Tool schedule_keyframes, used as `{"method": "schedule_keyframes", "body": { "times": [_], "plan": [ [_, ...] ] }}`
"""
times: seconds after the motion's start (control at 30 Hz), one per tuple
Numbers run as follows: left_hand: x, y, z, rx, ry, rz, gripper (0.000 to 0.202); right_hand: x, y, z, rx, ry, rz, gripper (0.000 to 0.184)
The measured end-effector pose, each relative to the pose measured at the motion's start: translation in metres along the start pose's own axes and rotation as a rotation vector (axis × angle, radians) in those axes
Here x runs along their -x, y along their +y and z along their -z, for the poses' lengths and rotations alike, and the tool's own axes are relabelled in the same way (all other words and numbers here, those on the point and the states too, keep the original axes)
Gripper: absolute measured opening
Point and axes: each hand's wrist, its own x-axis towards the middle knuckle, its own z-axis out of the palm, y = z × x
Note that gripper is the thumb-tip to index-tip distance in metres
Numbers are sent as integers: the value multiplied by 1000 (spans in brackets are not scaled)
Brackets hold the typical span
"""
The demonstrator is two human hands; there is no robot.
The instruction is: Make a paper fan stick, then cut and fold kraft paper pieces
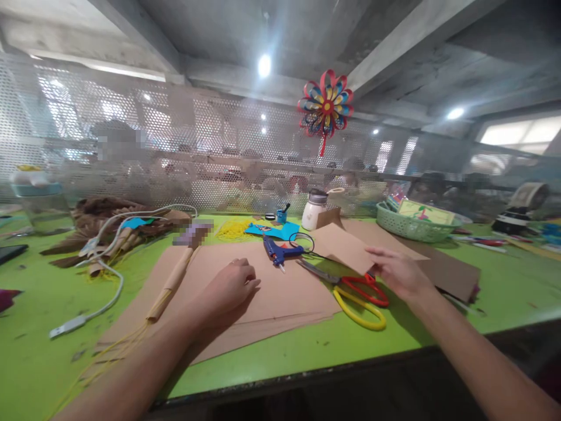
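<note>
1. Room: workshop w/ bare concrete ceiling & beams. A round ceiling lamp (264,65) glares overhead.
2. A perforated metal screen (175,146) runs the full width behind the surface. Figures beyond it are too hazy to make out.
3. A paper pinwheel flower (325,108) in red, blue & yellow hangs upper centre, in front of the screen.
4. The surface (39,280) is a bright green top, scuffed, w/ a dark front edge.
5. Brown paper sheets (280,298) lie stacked flat in the middle.
6. L hand (232,286) rests on the sheets, fingers curled into a loose fist. Nothing is seen in it.
7. R hand (397,272) lies palm down, fingers spread, gripping nothing. It is at the sheets' right edge, by the handles of the red scissors (366,290). Can't tell if they touch.
8. Yellow scissors (359,310) lie just in front of the red pair.
9. A blue glue gun (278,251) sits on the sheets between the hands, further back.
10. Left side: a white cable (107,292) & a rolled paper tube (175,278).
11. Back: a white jar (313,211) at centre & a green basket (412,227) to the right.
</note>
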Motion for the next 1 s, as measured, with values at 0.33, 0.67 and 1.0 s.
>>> {"method": "schedule_keyframes", "body": {
  "times": [0.33, 0.67, 1.0],
  "plan": [
    [-15, -22, -13, -42, -52, -53, 33, 7, 18, -6, 422, 4, 110, 21],
    [-16, -21, -11, 18, -97, 5, 32, -10, -4, 44, 1247, 134, 331, 33],
    [-17, -29, -14, 8, -69, -27, 32, -58, -5, 83, 1670, -175, 76, 18]
  ]
}}
